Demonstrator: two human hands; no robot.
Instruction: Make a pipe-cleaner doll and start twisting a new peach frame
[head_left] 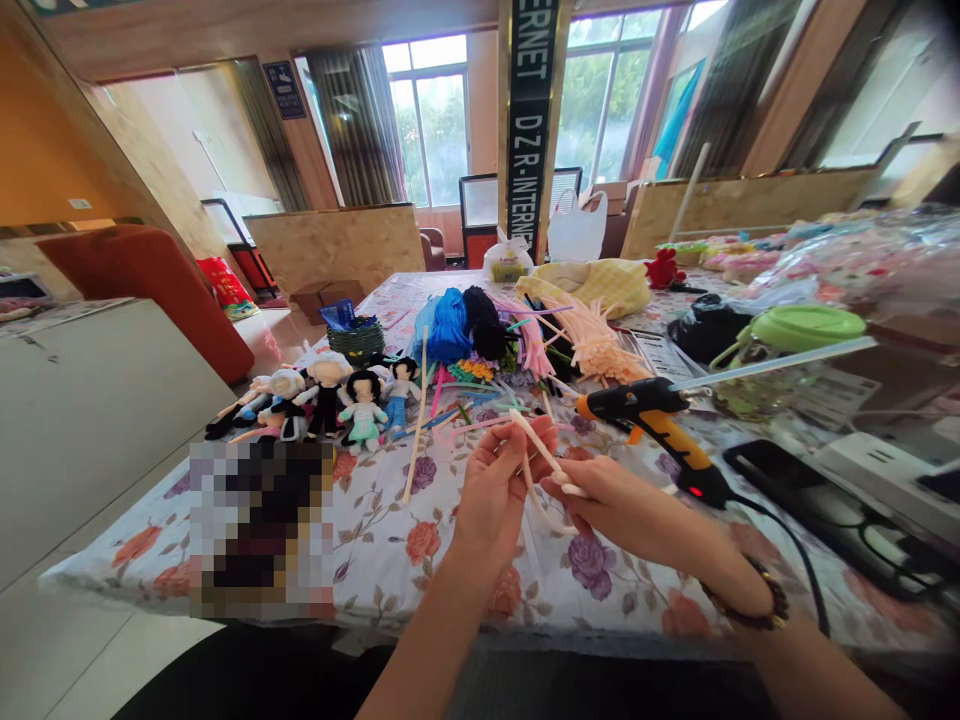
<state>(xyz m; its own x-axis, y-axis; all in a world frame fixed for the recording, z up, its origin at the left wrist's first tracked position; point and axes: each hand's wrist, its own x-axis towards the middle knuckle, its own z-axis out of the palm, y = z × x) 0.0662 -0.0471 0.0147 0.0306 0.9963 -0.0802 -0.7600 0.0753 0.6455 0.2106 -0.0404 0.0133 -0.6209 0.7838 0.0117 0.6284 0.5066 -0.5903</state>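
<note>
My left hand [499, 475] pinches a cream pipe cleaner [538, 442] near a bend at its top. Just to the right, my right hand [607, 492] closes on the lower part of the same fuzzy stem, where it looks looped or knotted. A thin curve of it hangs below, between the two hands. Another cream pipe cleaner [417, 425] lies straight on the flowered tablecloth, left of my hands. Beyond my right hand rests a black and orange glue gun [652, 420] with a long glue stick in its back and a red light on its handle.
Several small dolls [330, 395] sit at the left. Bundled blue pipe cleaners [450, 325] and peach pipe cleaners [600, 345] lie behind my hands. At the right are a green-lidded jar [806, 330], a phone [787, 485] and glasses [900, 548]. A blurred patch covers something at front left.
</note>
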